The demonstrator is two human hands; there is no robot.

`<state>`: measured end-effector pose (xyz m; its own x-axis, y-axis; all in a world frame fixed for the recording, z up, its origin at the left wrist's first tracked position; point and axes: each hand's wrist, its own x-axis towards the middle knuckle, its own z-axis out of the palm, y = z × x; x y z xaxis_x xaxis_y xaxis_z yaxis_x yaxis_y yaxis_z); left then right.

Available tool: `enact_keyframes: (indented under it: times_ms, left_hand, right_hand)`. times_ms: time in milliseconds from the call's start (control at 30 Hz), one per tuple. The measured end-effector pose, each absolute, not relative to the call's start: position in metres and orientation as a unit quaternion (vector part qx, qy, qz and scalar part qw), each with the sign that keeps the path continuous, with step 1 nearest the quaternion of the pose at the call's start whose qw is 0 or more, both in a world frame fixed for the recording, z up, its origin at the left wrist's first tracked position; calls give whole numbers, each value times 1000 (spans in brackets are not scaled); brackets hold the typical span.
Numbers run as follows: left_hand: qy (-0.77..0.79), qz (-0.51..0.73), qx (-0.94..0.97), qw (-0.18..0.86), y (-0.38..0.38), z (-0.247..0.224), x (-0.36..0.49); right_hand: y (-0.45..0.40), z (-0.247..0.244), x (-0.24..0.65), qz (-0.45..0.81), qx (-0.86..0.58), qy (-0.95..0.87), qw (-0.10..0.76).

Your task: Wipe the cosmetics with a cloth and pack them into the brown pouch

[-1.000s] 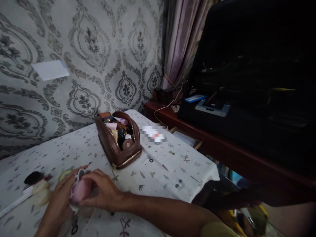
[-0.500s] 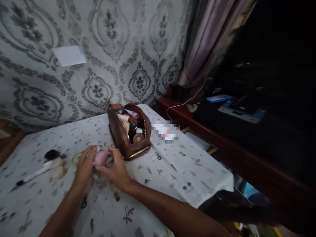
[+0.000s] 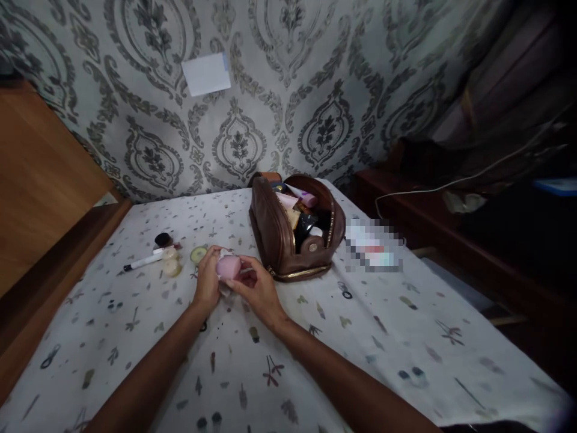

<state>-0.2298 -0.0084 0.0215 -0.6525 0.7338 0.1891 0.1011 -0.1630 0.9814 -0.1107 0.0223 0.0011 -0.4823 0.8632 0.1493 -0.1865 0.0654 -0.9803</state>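
A small pink rounded item, perhaps a cosmetic jar, is held between both my hands above the table. My left hand is closed around its left side, with crumpled whitish material, like a wipe, pressed against it. The thumb and fingers of my right hand pinch its right side. Just behind my right hand stands an open brown zip makeup bag, filled with tubes and small cosmetics. A round green-yellow item lies beside my left hand.
Left on the patterned white tablecloth lie a white pen-like stick, a dark round pot and cream-coloured round pieces. A blurred-out packet is right of the bag. Wooden furniture borders the left side.
The view has swung left, so the table and bag appear further right. Both hands still hold the pink item, which is turned slightly and shows a flatter side.
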Motion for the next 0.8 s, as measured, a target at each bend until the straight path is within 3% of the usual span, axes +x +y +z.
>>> enact_keyframes:
  times_ms: [400, 600, 800]
  left_hand:
    - [636, 691, 285, 190, -13, 1, -233]
    - [652, 655, 322, 206, -21, 11, -227]
    - [657, 666, 268, 230, -18, 11, -222]
  right_hand:
    - [20, 2, -106, 525, -253, -647, 491]
    - [19, 5, -102, 419, -281, -709, 493]
    - [21, 7, -100, 395, -291, -713, 500]
